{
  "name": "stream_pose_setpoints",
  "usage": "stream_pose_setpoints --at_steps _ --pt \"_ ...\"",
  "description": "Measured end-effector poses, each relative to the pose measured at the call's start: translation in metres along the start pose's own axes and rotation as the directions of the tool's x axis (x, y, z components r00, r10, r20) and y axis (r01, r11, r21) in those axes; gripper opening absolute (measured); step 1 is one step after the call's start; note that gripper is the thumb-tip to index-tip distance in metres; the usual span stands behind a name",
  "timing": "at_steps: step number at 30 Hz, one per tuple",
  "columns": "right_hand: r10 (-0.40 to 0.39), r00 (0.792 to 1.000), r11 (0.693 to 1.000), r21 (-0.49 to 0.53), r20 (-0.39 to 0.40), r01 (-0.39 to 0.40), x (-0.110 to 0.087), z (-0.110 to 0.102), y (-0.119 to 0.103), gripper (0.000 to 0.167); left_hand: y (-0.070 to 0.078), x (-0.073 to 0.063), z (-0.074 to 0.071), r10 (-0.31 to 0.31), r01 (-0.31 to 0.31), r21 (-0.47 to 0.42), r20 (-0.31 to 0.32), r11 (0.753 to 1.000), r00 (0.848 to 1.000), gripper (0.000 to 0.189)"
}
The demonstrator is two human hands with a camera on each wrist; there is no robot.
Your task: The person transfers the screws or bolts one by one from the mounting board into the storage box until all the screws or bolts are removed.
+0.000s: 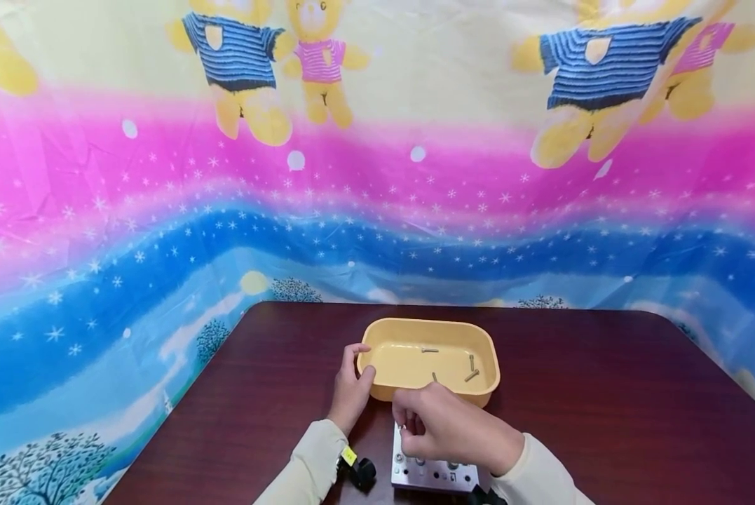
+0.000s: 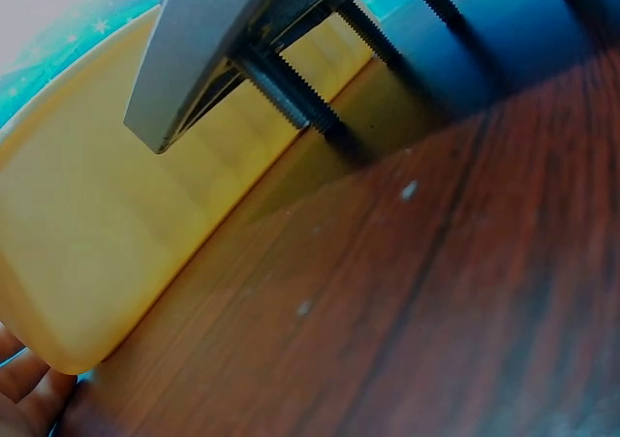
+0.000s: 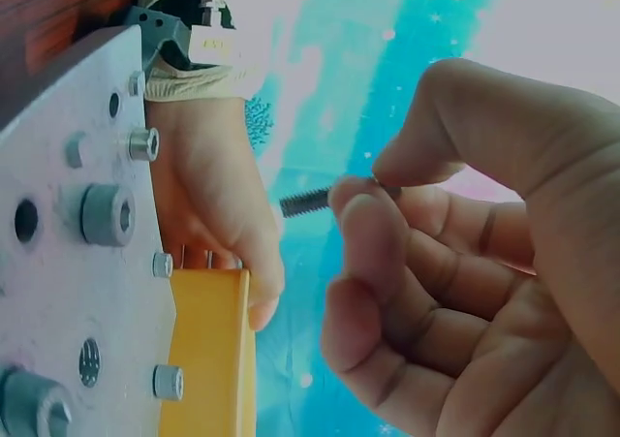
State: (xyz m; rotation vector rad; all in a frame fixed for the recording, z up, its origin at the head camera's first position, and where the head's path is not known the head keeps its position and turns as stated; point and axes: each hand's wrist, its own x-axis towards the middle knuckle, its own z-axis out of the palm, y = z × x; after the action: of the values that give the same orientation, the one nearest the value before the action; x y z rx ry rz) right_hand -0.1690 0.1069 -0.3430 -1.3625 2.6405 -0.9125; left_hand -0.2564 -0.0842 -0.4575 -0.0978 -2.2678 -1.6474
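My left hand [image 1: 350, 389] grips the left end of a yellow plastic tray [image 1: 390, 361], its thumb at the rim. In the right wrist view, my right hand [image 3: 455, 253] pinches a small bolt [image 3: 305, 202] between thumb and fingers, the threaded end sticking out. That hand is above a silver metal plate [image 1: 424, 478], which stands just in front of the tray. Socket-head bolts [image 3: 108, 214] of different sizes sit in the plate beside open holes. From the left wrist, threaded shanks [image 2: 291, 93] show projecting below the plate.
Several loose bolts [image 1: 472, 376] lie on the tray floor. Everything stands on a dark reddish-brown wooden table [image 1: 592, 393]. Behind its far edge hangs a colourful cloth [image 1: 377, 182] printed with bears and snowflakes. A black wrist camera [image 1: 363, 473] is strapped at the left cuff.
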Motion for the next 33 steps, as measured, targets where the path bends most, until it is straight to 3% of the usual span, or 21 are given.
stream_pose_setpoints --at_steps 14,24,33 --pt "0.019 0.979 0.999 -0.032 -0.202 -0.026 0.003 -0.005 0.030 0.019 0.001 0.000 0.001 -0.025 0.025 -0.001 -0.001 1.000 1.000 0.035" --pt "0.113 0.939 0.990 -0.041 -0.325 -0.133 0.002 -0.010 0.054 0.015 0.001 0.001 0.002 -0.018 0.018 -0.001 -0.003 1.000 1.000 0.034" --pt "0.262 0.897 0.960 0.000 -0.355 -0.280 0.000 -0.011 0.080 0.009 0.003 0.001 0.001 -0.027 0.027 0.001 -0.006 1.000 1.000 0.034"
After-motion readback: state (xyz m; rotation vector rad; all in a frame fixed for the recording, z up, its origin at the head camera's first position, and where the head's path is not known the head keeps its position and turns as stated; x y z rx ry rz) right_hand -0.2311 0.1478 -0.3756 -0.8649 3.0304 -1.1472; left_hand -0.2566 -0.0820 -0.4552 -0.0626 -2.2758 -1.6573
